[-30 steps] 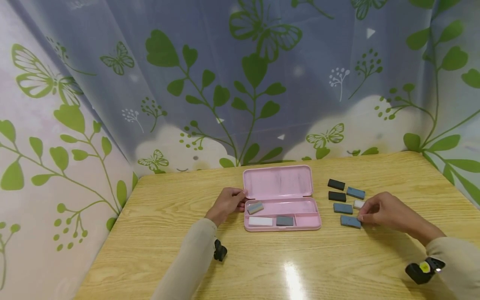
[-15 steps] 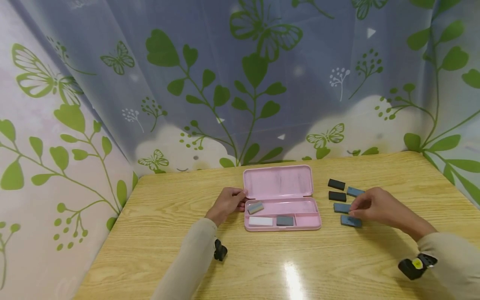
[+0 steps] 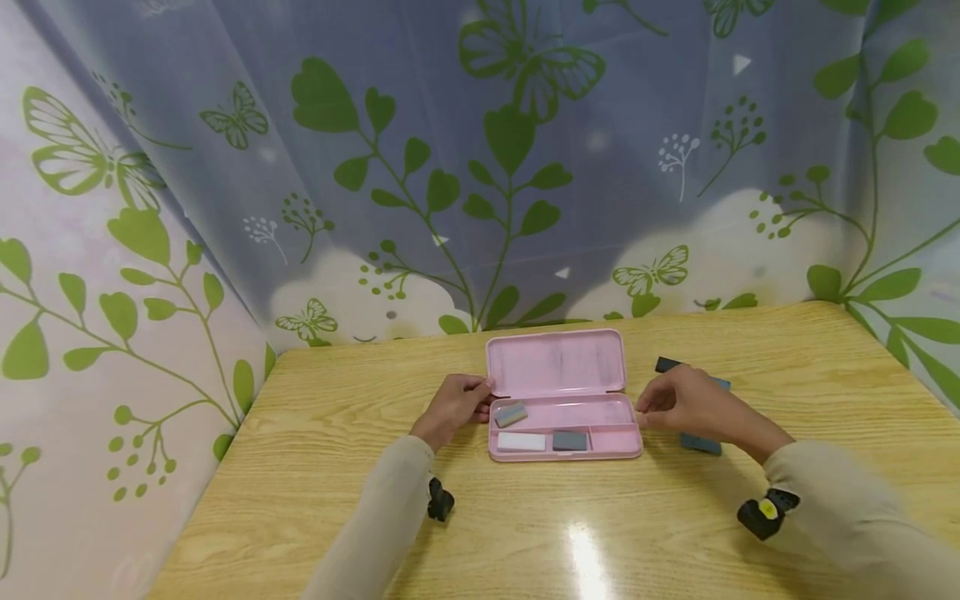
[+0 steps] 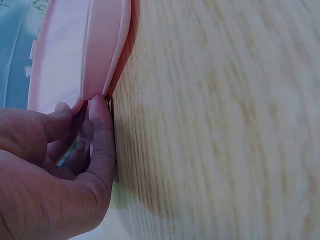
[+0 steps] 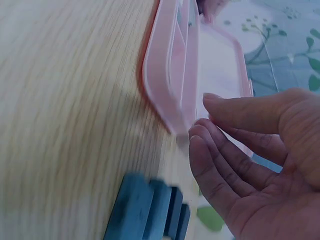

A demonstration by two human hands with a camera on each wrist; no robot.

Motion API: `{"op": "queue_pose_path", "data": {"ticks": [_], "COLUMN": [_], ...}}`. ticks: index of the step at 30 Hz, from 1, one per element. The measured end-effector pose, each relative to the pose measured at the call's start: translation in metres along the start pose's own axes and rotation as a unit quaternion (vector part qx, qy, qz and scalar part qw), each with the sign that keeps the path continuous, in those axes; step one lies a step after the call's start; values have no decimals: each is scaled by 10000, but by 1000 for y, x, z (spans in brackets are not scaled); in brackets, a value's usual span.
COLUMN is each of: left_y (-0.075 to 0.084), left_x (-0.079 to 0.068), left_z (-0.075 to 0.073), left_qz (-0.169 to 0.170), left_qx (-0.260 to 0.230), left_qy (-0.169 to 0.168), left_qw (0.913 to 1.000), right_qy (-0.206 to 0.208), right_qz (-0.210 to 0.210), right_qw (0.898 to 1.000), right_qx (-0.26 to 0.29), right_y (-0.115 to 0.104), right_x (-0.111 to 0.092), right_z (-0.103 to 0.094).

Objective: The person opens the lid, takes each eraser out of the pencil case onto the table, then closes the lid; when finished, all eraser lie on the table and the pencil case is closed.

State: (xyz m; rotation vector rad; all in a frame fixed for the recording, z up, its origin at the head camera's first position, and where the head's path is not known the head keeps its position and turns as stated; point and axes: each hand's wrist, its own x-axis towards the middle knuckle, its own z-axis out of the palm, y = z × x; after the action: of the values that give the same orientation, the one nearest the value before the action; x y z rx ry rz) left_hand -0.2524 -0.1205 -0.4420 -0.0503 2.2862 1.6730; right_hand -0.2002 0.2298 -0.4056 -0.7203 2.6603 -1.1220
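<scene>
A pink pencil case (image 3: 558,363) lies open on the table, its lid tipped back. A striped eraser (image 3: 512,415) rests in its long rear compartment. A long white eraser (image 3: 521,442) and a grey eraser (image 3: 570,441) lie in the front one. My left hand (image 3: 453,407) holds the case at its left end, thumb by the lid corner and a finger against the tray corner. At the right end, my right hand (image 3: 686,404) pinches what looks like a small white eraser (image 5: 183,144), mostly hidden by the fingertips.
Blue eraser blocks (image 5: 129,205) and dark ones lie right of the case. In the head view my right hand covers most of them; a black block (image 3: 666,364) and a blue block (image 3: 701,444) show. A patterned curtain (image 3: 420,275) borders the wooden table (image 3: 337,392).
My right hand has moved left from the loose erasers to the right end of the pencil case. The small white eraser has left its visible spot. My left hand stays put.
</scene>
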Motion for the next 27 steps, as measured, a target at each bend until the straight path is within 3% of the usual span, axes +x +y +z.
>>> {"op": "queue_pose_path", "data": {"ticks": [15, 27], "left_y": [0, -1], "left_x": [0, 1], "left_z": [-1, -1], "left_qz": [37, 10], "left_qx": [21, 8], "left_qy": [-19, -7], "left_qw": [10000, 10000], "right_qy": [133, 84], "right_qz": [-529, -601], "right_qw": [9985, 9980], "right_qx": [-13, -155], "right_y": [-25, -46], "right_x": [59, 86], "right_z": [41, 72]}}
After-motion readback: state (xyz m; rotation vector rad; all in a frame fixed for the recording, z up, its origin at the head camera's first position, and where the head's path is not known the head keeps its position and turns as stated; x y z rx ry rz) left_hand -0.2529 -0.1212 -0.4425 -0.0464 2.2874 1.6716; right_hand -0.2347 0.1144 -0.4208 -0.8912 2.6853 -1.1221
